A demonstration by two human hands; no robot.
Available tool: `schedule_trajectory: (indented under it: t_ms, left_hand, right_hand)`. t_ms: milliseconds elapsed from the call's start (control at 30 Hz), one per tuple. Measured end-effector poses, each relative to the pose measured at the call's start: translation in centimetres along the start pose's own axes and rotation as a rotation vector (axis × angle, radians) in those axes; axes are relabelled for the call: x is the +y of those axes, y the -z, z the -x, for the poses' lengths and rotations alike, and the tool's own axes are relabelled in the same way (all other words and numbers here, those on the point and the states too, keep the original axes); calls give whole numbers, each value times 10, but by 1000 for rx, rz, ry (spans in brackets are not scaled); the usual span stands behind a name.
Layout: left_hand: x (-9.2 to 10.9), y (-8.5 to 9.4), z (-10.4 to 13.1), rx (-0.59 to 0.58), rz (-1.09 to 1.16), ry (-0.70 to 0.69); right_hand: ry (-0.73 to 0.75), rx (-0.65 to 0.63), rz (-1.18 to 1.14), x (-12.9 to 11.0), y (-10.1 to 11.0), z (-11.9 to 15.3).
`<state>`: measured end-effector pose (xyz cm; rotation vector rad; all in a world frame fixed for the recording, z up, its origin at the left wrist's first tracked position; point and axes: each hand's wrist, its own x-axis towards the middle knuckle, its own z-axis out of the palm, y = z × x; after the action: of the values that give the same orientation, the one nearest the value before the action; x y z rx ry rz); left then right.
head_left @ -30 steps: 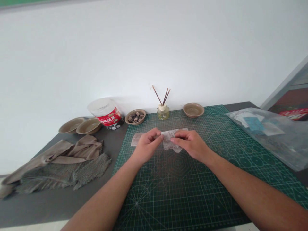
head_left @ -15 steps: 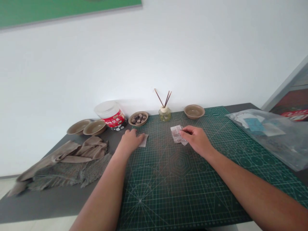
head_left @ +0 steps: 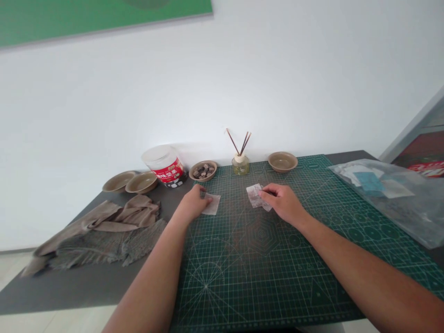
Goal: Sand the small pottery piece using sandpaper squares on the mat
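Note:
My left hand [head_left: 193, 203] is closed on the left edge of a small, thin whitish sheet [head_left: 212, 204], just above the green cutting mat [head_left: 229, 259]. Farther right, my right hand [head_left: 282, 202] pinches the right side of some crumpled, marked whitish paper [head_left: 255, 196], which has a second corner showing beneath it. Behind my left hand is a brown bowl [head_left: 191, 171] holding several dark and brown pieces [head_left: 204, 171]. Some of the fingertips of both hands are hidden.
Along the wall stand a reed diffuser [head_left: 240, 164], a brown bowl [head_left: 282, 162], a red-labelled plastic jar [head_left: 166, 167] and two more bowls [head_left: 141, 183] [head_left: 118, 181]. A brown-grey cloth [head_left: 104, 236] lies left; a clear plastic bag [head_left: 398, 199] lies right.
More of the small sheet shows beside my left hand, whose fingers have drawn together on it. My right hand keeps its pinch on the crumpled paper. The whole view has shifted slightly.

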<state>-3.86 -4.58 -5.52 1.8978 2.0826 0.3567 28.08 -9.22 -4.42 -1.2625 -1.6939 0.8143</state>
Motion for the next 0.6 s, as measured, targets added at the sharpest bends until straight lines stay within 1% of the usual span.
schedule_trajectory:
  t_ms: [100, 167, 300, 333, 367, 400, 467, 500, 533, 600]
  left_hand:
    - [3, -1, -1, 21, 51, -12]
    - [8, -1, 0, 63, 80, -25]
    - [26, 3, 9, 260, 161, -40]
    - [32, 3, 13, 298, 194, -58]
    - [39, 3, 19, 305, 261, -101]
    - [47, 2, 24, 263, 335, -164]
    - [62, -3, 35, 123, 441, -273]
    - [69, -7, 40, -50, 569, -376]
    - [75, -10, 44, -187, 657, -443]
    - [84, -17, 48, -294, 796, -449]
  right_hand:
    - [2, -8, -23, -1, -1, 0]
    - [2, -12, -48, -1, -1, 0]
    - [-13, -35, -123, -2, -2, 1]
    - [-18, -45, -143, -2, -2, 1]
    - [-21, -57, -162, -3, -3, 2]
    - [-22, -72, -179, -4, -4, 2]
    - [-19, -107, -206, -6, -6, 3]
    - [-14, -124, -213, -7, -7, 4]
    - [-6, -141, -217, -8, -8, 4]
    - [-6, -176, -244, -9, -10, 5]
